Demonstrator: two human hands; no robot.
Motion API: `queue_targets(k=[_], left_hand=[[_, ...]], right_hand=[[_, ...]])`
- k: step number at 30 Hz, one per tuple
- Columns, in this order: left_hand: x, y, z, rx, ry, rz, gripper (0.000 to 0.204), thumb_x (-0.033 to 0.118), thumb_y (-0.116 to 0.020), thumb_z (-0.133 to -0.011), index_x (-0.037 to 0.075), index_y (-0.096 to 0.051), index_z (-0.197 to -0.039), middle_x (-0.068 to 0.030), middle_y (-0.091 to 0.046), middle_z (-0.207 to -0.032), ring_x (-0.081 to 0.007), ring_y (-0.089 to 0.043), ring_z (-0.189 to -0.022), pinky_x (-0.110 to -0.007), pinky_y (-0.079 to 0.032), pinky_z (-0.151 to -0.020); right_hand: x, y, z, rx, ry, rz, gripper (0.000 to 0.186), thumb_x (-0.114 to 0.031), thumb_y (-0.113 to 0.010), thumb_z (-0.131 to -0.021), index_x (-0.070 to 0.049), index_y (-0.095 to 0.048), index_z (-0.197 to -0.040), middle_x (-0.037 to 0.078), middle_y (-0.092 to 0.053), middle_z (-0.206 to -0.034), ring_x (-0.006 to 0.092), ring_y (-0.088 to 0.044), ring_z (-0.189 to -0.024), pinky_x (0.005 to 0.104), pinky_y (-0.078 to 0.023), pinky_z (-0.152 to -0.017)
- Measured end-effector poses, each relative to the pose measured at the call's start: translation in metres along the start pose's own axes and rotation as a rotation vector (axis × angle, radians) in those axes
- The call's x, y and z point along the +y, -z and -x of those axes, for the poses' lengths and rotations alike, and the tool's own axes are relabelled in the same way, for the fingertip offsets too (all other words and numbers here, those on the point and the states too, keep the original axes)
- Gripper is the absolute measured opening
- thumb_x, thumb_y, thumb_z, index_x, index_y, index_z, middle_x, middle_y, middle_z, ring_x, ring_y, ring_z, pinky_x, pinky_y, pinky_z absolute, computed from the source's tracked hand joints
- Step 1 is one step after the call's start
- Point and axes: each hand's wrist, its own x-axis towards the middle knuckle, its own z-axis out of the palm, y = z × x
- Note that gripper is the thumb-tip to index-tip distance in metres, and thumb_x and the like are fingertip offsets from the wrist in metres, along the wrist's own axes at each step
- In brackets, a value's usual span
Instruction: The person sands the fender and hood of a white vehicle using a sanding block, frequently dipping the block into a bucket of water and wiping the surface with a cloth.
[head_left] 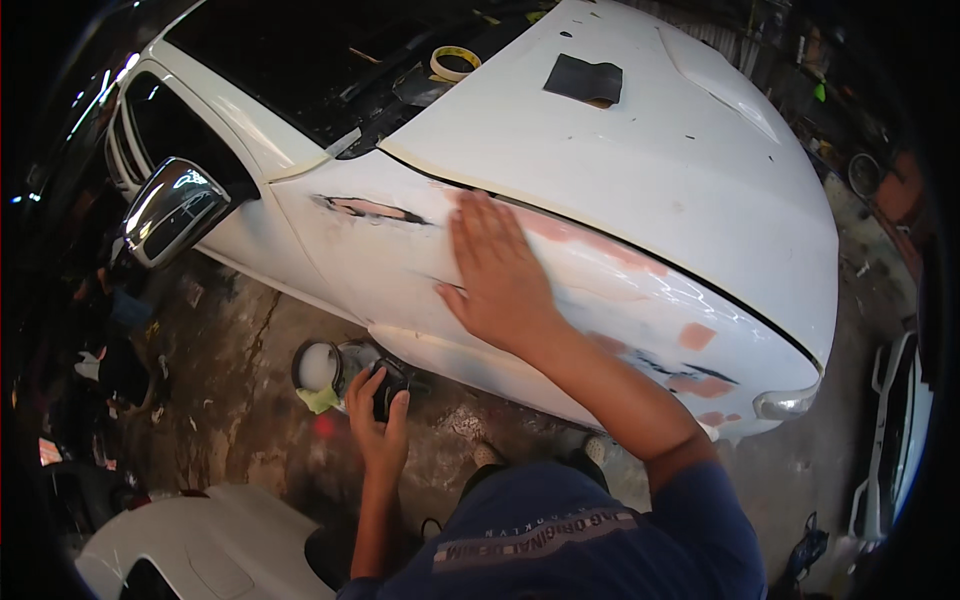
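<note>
My right hand (500, 275) lies flat with its fingers stretched out on the white front fender (340, 270) of a car, just below the hood seam. Around it the fender shows pinkish filler patches (697, 336) and dark scuffed spots. A dark, torn-looking strip of filler (370, 208) lies to the left of the fingertips. Lower down, my left hand (375, 425) grips a small black block (391, 385), held away from the car body; its exact kind cannot be made out.
A dark sheet of sandpaper (583, 80) rests on the white hood (640, 150). By the windshield sits a yellow tape roll (455, 63). Below the fender stands a bucket (318, 368) of cloudy liquid with a green cloth (318, 400). The side mirror (178, 210) juts out left.
</note>
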Motion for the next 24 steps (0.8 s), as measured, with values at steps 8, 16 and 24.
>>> queue_targets(k=[8,16,24], left_hand=[[-0.03,0.014,0.014,-0.095,0.087,0.076,0.044,0.01,-0.078,-0.094,0.001,-0.067,-0.136,-0.0226,-0.052,-0.149,-0.0353,-0.052,-0.138,-0.044,-0.044,-0.114],[-0.026,-0.009,0.044,-0.102,0.129,0.232,0.047,0.008,-0.078,-0.094,-0.001,-0.063,-0.138,-0.0202,-0.061,-0.139,-0.0321,-0.059,-0.13,-0.041,-0.046,-0.113],[-0.02,-0.029,0.098,-0.286,0.245,0.342,0.053,0.01,-0.081,-0.093,-0.001,-0.06,-0.14,-0.0163,-0.061,-0.136,-0.0288,-0.064,-0.124,-0.041,-0.053,-0.103]], right_hand=[[-0.034,-0.05,-0.079,0.061,0.031,0.05,0.082,-0.047,-0.061,-0.102,0.013,-0.042,-0.155,0.032,-0.037,-0.165,0.045,-0.029,-0.159,0.0512,-0.018,-0.133],[0.039,0.034,0.068,0.015,-0.095,0.098,0.086,-0.037,-0.071,-0.096,0.008,-0.036,-0.16,0.027,-0.035,-0.169,0.0417,-0.03,-0.159,0.0547,-0.02,-0.132],[0.075,0.095,0.21,0.038,-0.333,0.348,0.078,-0.023,-0.064,-0.102,0.003,-0.029,-0.166,0.025,-0.031,-0.173,0.0416,-0.026,-0.161,0.0556,-0.019,-0.132]])
